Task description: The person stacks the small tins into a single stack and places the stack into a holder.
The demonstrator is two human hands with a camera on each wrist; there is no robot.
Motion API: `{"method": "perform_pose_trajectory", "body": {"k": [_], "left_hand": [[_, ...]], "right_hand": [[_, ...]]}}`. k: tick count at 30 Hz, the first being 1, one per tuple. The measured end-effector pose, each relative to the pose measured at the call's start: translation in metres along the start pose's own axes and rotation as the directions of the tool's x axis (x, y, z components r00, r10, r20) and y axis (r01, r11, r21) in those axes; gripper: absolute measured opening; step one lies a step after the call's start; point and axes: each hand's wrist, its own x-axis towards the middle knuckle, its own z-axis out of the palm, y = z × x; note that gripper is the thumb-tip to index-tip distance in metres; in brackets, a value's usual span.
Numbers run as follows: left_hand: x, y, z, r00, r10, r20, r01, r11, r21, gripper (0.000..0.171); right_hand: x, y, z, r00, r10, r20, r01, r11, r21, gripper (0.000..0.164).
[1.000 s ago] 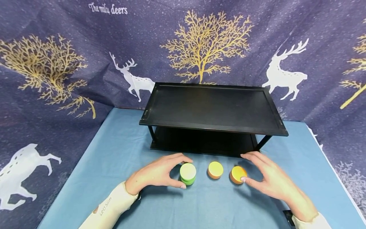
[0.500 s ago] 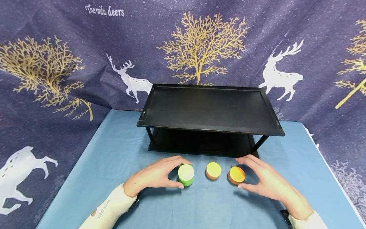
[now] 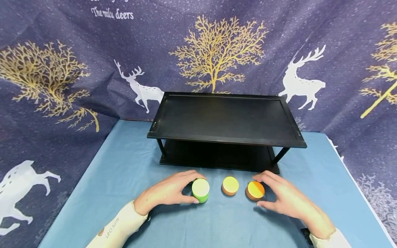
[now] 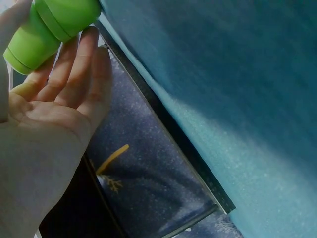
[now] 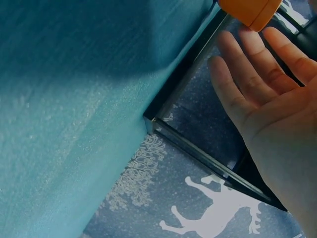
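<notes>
Two hands flank a row of three short cylinders on a blue-covered bench [image 3: 217, 227]. The left hand [image 3: 173, 187] curves about the left side of the green cylinder [image 3: 200, 188], thumb toward the viewer and fingers on the far side; its grip is wide, with a gap between palm and cylinder. The left-wrist view, dim and cropped at the top, shows fairly straight fingers beside the green side wall, which bears a groove; whether the fingertips press on it cannot be told with confidence. The right hand [image 3: 283, 194] stands at the opposite end of the row, its grip likewise wide, thumb and fingers parted around the right side of the orange cylinder [image 3: 255, 192] and holding nothing. In the right-wrist view this cylinder appears at the upper edge, close to the fingertips. Between the two, apart from both hands, lies the yellow-topped cylinder [image 3: 230, 186], with a darker orange side. Behind the row stands a black two-tier rack [image 3: 226, 119], and beyond it hangs a dark blue backdrop [image 3: 173, 38] printed with yellow trees and white deer. Pale sleeves [image 3: 125, 220] cover both forearms.
</notes>
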Motion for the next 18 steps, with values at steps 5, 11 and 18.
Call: {"method": "perform_pose_trajectory", "body": {"k": [5,11,18], "left_hand": [[0.0005,0.0003,0.0006,1.0,-0.005,-0.002,0.005,1.0,-0.002,0.067],[0.0005,-0.0009,0.0023,1.0,0.0,-0.005,0.0,1.0,0.015,0.064],[0.0016,-0.0013,0.0032,1.0,0.008,-0.006,-0.008,0.999,0.036,0.059]], "right_hand": [[0.0003,-0.0009,0.0012,1.0,0.018,0.011,-0.018,1.0,0.002,0.072],[0.0027,-0.0018,0.004,0.999,0.038,0.032,-0.038,0.999,-0.001,0.07],[0.0027,-0.0023,0.0081,0.995,0.075,0.064,-0.075,0.997,-0.013,0.066]]}}
